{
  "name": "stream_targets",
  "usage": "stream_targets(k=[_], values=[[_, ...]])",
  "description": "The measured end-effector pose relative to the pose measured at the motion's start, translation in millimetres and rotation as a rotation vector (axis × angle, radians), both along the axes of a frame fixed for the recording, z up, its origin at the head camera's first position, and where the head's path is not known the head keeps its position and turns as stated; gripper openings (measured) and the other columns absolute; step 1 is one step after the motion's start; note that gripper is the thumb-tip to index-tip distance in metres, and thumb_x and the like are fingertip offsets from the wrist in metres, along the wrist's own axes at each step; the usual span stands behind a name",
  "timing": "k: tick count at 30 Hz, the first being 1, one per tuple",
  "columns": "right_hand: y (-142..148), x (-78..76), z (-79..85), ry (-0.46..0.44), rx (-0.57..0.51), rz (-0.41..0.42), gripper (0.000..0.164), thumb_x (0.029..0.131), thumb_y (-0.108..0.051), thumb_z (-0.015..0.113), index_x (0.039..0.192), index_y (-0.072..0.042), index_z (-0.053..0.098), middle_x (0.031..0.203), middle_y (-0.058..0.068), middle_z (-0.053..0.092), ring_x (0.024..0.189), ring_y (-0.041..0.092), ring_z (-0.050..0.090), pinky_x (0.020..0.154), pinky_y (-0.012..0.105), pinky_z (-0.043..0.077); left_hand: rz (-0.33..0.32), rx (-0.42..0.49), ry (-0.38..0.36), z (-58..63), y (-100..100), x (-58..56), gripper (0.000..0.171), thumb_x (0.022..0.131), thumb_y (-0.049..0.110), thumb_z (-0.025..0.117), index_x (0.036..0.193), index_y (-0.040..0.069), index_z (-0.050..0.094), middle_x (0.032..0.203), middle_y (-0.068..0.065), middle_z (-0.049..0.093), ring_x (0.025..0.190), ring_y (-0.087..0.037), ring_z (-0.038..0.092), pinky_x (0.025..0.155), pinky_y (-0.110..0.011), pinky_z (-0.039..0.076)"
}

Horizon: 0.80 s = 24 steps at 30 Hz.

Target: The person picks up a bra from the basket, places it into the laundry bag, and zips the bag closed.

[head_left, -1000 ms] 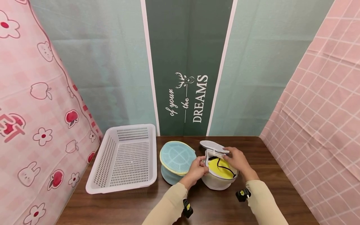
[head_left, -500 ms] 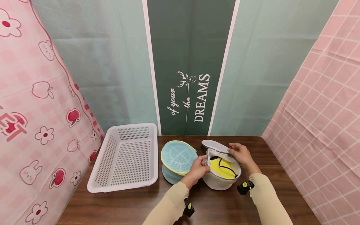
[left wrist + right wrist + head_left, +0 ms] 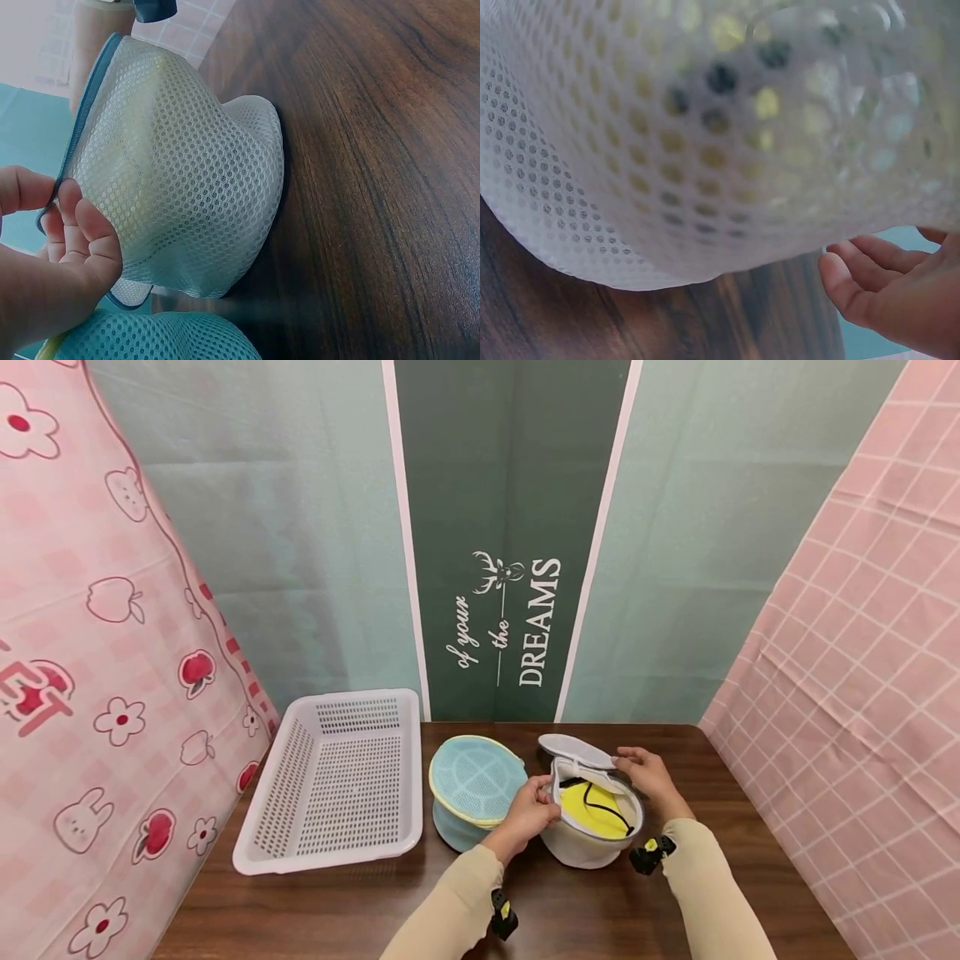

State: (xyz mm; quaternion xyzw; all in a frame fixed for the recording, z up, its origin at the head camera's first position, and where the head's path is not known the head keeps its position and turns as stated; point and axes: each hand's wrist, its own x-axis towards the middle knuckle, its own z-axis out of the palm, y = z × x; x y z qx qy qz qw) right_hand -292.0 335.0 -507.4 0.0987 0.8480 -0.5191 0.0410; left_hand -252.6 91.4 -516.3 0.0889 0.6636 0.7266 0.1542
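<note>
A white mesh laundry bag (image 3: 581, 847) stands on the table with its zipped lid (image 3: 576, 750) folded back. Inside it lies a yellow item (image 3: 592, 806) with a black cord, its kind unclear. With thumb and fingers my left hand (image 3: 527, 814) pinches the bag's zipper edge; in the left wrist view the dark zipper tape (image 3: 86, 105) runs up from those fingers. My right hand (image 3: 651, 777) has its thumb and fingertips at the right end of the lid, seemingly pinching its edge. Mesh partly hides those fingertips in the right wrist view.
Left of the white bag stands a blue mesh laundry bag (image 3: 478, 777) with yellow trim, close to my left hand. Farther left is a white plastic basket (image 3: 412, 777). Behind the wooden table (image 3: 360, 914) hangs a green curtain (image 3: 330, 568); pink cloths hang at both sides.
My right hand has moved slightly right, from the bag's back rim to the lid's right end. More of the bag's opening shows. The left hand keeps its pinch.
</note>
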Motion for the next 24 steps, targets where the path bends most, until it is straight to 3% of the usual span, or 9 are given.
stream_targets(k=[8, 14, 20, 24], values=[[10.3, -1.9, -17.5, -0.087, -0.185, 0.077, 0.059, 0.099, -0.031, 0.043, 0.142, 0.007, 0.026, 0.14, 0.027, 0.029, 0.122, 0.038, 0.035, 0.1, 0.048, 0.03, -0.013, -0.004, 0.018, 0.6, -1.2, 0.5, 0.058, 0.072, -0.013, 0.055, 0.128, -0.005, 0.045, 0.074, -0.001, 0.044, 0.06, -0.012, 0.045, 0.054, -0.025, 0.041], [15.7, -3.2, -27.6, -0.088, -0.194, 0.108, 0.054, 0.1, -0.026, 0.039, 0.138, 0.013, 0.031, 0.136, 0.028, 0.034, 0.118, 0.03, 0.038, 0.096, 0.041, 0.036, -0.011, -0.007, 0.023, 3.3, -1.5, 2.9, 0.058, 0.072, -0.013, 0.055, 0.128, -0.005, 0.045, 0.075, -0.002, 0.043, 0.059, -0.012, 0.044, 0.053, -0.025, 0.04], [15.3, -4.3, -27.7, -0.074, -0.208, 0.081, 0.051, 0.099, -0.021, 0.041, 0.132, 0.017, 0.037, 0.126, 0.026, 0.046, 0.105, 0.021, 0.049, 0.089, 0.034, 0.043, -0.007, -0.008, 0.021, 1.9, -0.5, 1.7, 0.059, 0.071, -0.013, 0.055, 0.128, -0.005, 0.045, 0.075, -0.002, 0.044, 0.059, -0.013, 0.044, 0.052, -0.023, 0.04], [11.2, -4.2, -23.3, -0.013, -0.262, -0.047, 0.046, 0.097, -0.017, 0.049, 0.125, 0.019, 0.044, 0.099, 0.01, 0.063, 0.083, 0.01, 0.057, 0.074, 0.024, 0.047, -0.01, -0.007, 0.018, 1.1, -0.7, 2.2, 0.06, 0.07, -0.014, 0.055, 0.128, -0.006, 0.044, 0.075, -0.002, 0.044, 0.059, -0.012, 0.044, 0.052, -0.024, 0.04]])
